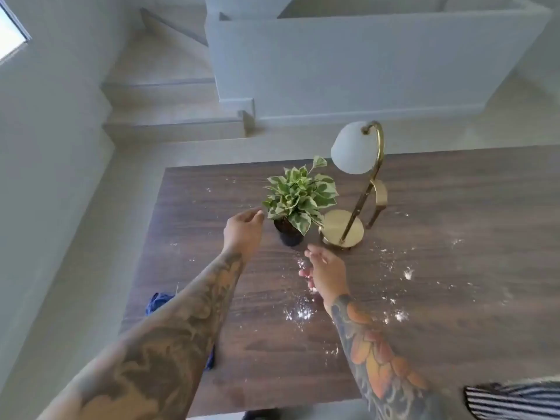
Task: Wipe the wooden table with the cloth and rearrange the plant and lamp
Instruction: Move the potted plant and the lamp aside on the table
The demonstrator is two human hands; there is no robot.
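Observation:
A dark wooden table [439, 344] carries scattered white powder [300, 313]. Near its middle stands a small plant [300, 195] with green-and-white leaves in a dark pot [289, 233]. Just right of it is a brass lamp [342, 230] with a white shade [351, 150]. My left hand [244, 227] hovers just left of the pot, fingers apart, holding nothing. My right hand [325, 272] is in front of the pot and lamp base, fingers loosely spread, empty. A blue cloth [159, 301] lies at the table's left edge, mostly hidden under my left forearm.
Beyond the table's far edge are pale steps [169, 122] and a white half wall [363, 65]. A white wall [45, 177] runs along the left. A striped sleeve [515, 401] shows at the bottom right.

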